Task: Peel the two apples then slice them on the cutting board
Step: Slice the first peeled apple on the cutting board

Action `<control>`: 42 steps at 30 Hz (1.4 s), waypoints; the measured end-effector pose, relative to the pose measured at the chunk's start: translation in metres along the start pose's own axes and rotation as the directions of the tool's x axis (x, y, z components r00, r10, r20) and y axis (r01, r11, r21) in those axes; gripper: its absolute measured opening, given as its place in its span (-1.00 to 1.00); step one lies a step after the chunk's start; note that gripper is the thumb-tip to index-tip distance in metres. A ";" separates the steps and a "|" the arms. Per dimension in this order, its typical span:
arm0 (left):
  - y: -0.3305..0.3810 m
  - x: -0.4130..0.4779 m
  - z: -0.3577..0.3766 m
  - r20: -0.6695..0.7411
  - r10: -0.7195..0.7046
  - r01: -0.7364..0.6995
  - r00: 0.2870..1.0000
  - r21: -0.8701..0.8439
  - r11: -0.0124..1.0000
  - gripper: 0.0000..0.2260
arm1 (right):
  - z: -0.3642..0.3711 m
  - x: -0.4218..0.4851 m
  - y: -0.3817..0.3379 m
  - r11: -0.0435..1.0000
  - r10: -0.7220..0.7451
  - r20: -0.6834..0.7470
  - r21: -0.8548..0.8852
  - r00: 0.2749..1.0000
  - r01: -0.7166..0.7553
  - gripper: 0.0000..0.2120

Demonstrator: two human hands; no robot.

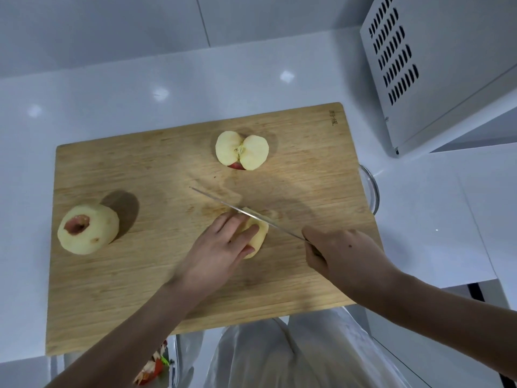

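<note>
Bare forearms reach from 6 o'clock onto the cutting board [112, 289], where the left hand [221, 247] presses fairly straight fingers on a peeled apple half [258, 233] near the middle and the right hand [341, 256], at 4 o'clock, is curled round the handle of the knife [223, 204], its blade lying across the half's far end. A clean slice likely wants those fingertips tucked back from the edge and a smooth downward, forward draw. Waiting: the other half [242, 149], cut face up, at 12 o'clock; the whole peeled apple [88, 228] at 9 o'clock.
</note>
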State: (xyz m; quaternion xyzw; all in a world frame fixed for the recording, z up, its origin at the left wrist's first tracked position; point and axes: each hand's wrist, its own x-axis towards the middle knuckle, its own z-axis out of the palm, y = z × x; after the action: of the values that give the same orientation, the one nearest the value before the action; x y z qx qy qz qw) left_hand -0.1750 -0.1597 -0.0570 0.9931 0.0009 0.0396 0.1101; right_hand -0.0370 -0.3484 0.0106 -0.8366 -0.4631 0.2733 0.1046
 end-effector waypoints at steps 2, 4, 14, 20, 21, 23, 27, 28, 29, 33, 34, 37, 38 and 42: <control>0.001 0.002 -0.002 -0.013 0.014 -0.013 1.000 0.020 1.000 -0.65 | -0.001 0.001 -0.002 1.000 0.004 0.021 -0.023 1.000 -0.003 -0.77; 0.001 0.003 -0.002 -0.006 0.013 -0.013 1.000 0.011 1.000 -0.65 | 0.000 0.005 -0.002 1.000 0.011 0.040 -0.029 0.999 -0.010 -0.80; 0.000 0.001 -0.001 0.004 -0.001 0.001 1.000 -0.031 1.000 -0.65 | 0.009 0.016 0.001 0.999 0.033 0.053 0.018 0.998 -0.034 -0.78; -0.003 0.000 0.001 -0.005 0.012 -0.013 1.000 -0.064 0.998 -0.66 | -0.002 0.000 -0.004 0.999 0.026 0.040 -0.025 0.999 -0.025 -0.65; -0.003 -0.001 0.002 -0.003 0.015 -0.016 1.000 -0.064 0.998 -0.65 | -0.003 0.000 -0.005 0.999 0.030 0.049 -0.031 0.998 -0.029 -0.64; -0.004 -0.001 0.003 0.006 0.019 -0.018 1.000 -0.071 0.997 -0.64 | -0.004 0.000 -0.007 0.999 0.038 0.053 -0.028 0.998 -0.036 -0.63; -0.006 -0.002 0.004 -0.005 0.030 -0.030 1.000 -0.083 0.996 -0.64 | -0.008 -0.002 -0.009 0.998 0.049 0.061 -0.031 0.997 -0.047 -0.70; -0.007 -0.002 0.004 -0.013 0.033 -0.034 0.999 -0.082 0.996 -0.64 | -0.007 0.000 -0.009 0.998 0.048 0.068 -0.031 0.997 -0.046 -0.70; -0.007 -0.001 0.004 -0.022 0.037 -0.039 0.999 -0.080 0.996 -0.64 | -0.006 0.002 -0.009 0.999 0.047 0.077 -0.029 0.996 -0.045 -0.69; -0.005 -0.001 0.006 -0.031 0.035 -0.036 0.999 -0.061 0.997 -0.64 | 0.013 0.018 -0.005 1.000 0.030 0.087 0.002 0.996 -0.030 -0.77; -0.004 -0.002 0.007 -0.027 0.013 -0.015 1.000 -0.074 0.997 -0.64 | 0.017 0.021 -0.003 1.000 0.022 0.082 0.016 0.996 -0.023 -0.84; 0.000 -0.010 0.010 -0.019 -0.090 0.088 0.996 -0.106 0.990 -0.68 | 0.024 0.026 0.003 0.999 0.017 0.056 0.045 0.998 -0.020 -0.89; 0.002 -0.012 0.011 -0.003 -0.111 0.110 0.994 -0.095 0.989 -0.65 | 0.023 0.026 0.004 0.998 0.030 0.050 0.053 0.998 -0.032 -0.88; 0.004 -0.009 0.012 0.037 -0.139 0.142 0.990 -0.096 0.985 -0.52 | 0.016 0.024 0.016 0.994 0.080 0.052 0.075 0.995 -0.083 -0.84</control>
State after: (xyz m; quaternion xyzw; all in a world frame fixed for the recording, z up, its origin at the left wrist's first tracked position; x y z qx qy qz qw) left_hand -0.1832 -0.1666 -0.0689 0.9845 0.0675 0.0170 0.1612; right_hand -0.0240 -0.3384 -0.0189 -0.8433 -0.4200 0.3153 0.1143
